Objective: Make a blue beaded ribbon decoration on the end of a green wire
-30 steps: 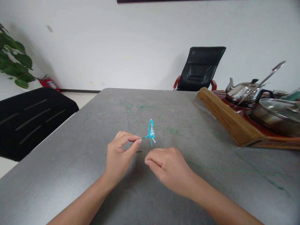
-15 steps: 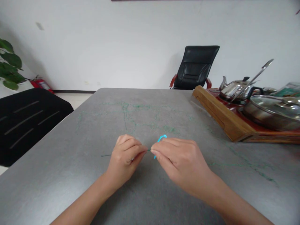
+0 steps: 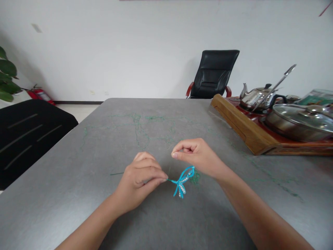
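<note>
A bright blue, looped, flower-like ornament set with rows of small pearly beads (image 3: 184, 179) sits just below the centre of the frame, raised above the tabletop or on it; which, I cannot tell. Its loops spread to the right and downward from a thin dark green stem (image 3: 117, 173), whose far end pokes out on the left side of the left hand (image 3: 145, 178). That hand has thumb and fingers clamped on the stem, right beside the base of the loops.

The right hand (image 3: 194, 152), above and to the right, is apart from the left; its thumb and forefinger meet at the tips. A faint fine strand (image 3: 169, 170) rises from the left fingertips towards it, but whether the right hand grips it I cannot tell. A small fuzzy green tangle (image 3: 195, 177) shows just beside the ornament, under the right hand.

Around them spreads a grey tabletop with green vein-like lines (image 3: 65, 180). At the right of the frame, a brown wooden tray (image 3: 244, 132) bears a shiny metal kettle (image 3: 256, 97) and a glass-lidded steel pan (image 3: 299, 121). A black high-backed chair with reddish armrests (image 3: 213, 74) stands in the upper middle.
</note>
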The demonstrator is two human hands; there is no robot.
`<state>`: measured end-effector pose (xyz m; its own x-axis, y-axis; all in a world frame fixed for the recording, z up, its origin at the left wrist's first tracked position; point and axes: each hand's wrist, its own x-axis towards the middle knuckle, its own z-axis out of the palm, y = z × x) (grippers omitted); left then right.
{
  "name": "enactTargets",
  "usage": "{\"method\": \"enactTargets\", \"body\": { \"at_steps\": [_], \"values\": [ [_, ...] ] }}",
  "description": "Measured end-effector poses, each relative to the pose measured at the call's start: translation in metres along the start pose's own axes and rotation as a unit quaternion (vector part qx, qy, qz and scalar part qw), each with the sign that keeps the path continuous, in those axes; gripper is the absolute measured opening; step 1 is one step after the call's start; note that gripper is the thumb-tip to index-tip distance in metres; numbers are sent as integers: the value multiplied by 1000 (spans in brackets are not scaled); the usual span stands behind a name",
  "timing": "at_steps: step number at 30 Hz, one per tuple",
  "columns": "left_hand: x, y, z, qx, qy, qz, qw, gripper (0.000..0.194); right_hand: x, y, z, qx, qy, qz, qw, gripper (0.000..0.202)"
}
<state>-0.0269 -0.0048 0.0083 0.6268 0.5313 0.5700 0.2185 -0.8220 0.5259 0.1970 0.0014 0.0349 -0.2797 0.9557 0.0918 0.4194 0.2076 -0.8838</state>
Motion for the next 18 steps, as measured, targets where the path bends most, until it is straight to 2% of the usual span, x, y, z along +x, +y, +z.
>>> {"method": "enactTargets", "body": {
  "at_steps": [5,9,15,18],
  "values": [
    [1,-3,-2,-66,66,-67,993,11,13,26,11,117,-38,43,991,22],
    [-1,-7,-1,-69,143,-153,975,10,15,36,30,119,-57,43,990,18],
    [-4,-10,2,-27,216,-236,947,6,0,21,54,45,-81,40,995,17],
    [-4,-9,2,-5,226,-254,940,6,-12,5,59,-54,-63,-14,996,17]
  ]
}}
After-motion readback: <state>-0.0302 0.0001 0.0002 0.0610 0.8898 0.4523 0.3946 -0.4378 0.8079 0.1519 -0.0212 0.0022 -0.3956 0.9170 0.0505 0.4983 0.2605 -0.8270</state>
